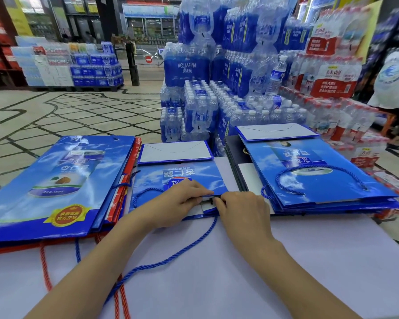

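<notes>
A flat blue glossy paper gift bag (182,176) lies in the middle of the frame on a pale white table top (228,272). Its open mouth edge faces the person and runs left to right. The left hand (177,201) rests on that near edge with its fingers curled over it, pinching the upper panel down. The right hand (242,210) comes in from the right, its fingers bunched narrow. They seem to pinch a blue twisted rope cord (171,261) just where it meets the edge, though the exact grip is hidden under the knuckles. A small dark hole shows between the two sets of fingertips, almost touching both. From there the cord's loose length trails toward the lower left of the frame, so its long axis runs diagonally away from the bag's mouth. The right hand is the nearer one to the cord's working end and looks best placed to feed it, while the left steadies the panel. A stack of larger blue printed bags (55,180) lies at centre left and another stack of blue bags (320,180) at centre right. Shrink-wrapped packs of bottled water (187,67) rise behind, in the upper middle.
</notes>
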### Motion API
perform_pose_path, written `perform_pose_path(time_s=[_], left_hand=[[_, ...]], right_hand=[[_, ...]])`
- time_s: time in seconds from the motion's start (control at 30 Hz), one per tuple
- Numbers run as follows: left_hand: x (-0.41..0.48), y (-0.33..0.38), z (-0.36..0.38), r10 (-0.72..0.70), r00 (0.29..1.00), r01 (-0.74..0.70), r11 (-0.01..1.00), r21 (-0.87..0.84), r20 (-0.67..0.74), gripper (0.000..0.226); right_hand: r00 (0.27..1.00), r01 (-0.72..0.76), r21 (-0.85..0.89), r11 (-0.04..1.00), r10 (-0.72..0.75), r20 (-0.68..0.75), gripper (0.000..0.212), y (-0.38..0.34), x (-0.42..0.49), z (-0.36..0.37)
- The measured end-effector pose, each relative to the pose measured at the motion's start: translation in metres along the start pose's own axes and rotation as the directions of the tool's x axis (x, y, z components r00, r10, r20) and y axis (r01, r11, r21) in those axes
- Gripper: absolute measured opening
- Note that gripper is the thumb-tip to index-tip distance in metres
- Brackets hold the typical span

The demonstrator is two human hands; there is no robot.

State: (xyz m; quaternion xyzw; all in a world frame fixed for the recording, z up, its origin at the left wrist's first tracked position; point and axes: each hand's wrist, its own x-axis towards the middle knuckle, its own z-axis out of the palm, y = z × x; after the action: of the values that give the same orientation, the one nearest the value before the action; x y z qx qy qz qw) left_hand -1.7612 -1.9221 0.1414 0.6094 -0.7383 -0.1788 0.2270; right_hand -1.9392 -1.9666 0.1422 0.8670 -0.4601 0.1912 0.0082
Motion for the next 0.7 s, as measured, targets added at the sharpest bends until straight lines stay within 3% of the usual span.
perform_pose_path(time_s=[0.07, 0.23, 0.4, 0.57, 0.7], left_hand=[[0.000, 0.000, 0.000, 0.000, 1.000, 0.000, 1.000, -0.012, -0.005, 0.036], [0.002, -0.004, 0.003, 0.006, 1.000, -0.005, 1.000, 0.003, -0.011, 0.034], [0.006, -0.005, 0.004, -0.043, 0.997, 0.042, 0.999, -0.013, -0.060, 0.033], [0.005, 0.000, 0.004, 0.014, 0.994, -0.019, 0.999, -0.050, -0.110, 0.033], [0.005, 0.000, 0.002, 0.037, 0.994, -0.031, 0.998, 0.062, -0.099, 0.035]], right_hand=[[0.999, -0.014, 0.086, 0.996, 0.018, -0.048, 0.036, 0.002, 0.001, 0.006], [0.993, -0.114, 0.265, 0.957, 0.111, 0.028, 0.037, 0.003, 0.005, 0.014], [0.987, -0.159, 0.501, 0.851, 0.145, 0.066, 0.026, 0.000, 0.004, 0.019], [0.984, -0.161, 0.538, 0.827, 0.178, 0.021, 0.027, -0.003, 0.006, 0.021], [0.979, -0.174, 0.580, 0.796, 0.205, 0.012, 0.024, 0.000, 0.008, 0.023]])
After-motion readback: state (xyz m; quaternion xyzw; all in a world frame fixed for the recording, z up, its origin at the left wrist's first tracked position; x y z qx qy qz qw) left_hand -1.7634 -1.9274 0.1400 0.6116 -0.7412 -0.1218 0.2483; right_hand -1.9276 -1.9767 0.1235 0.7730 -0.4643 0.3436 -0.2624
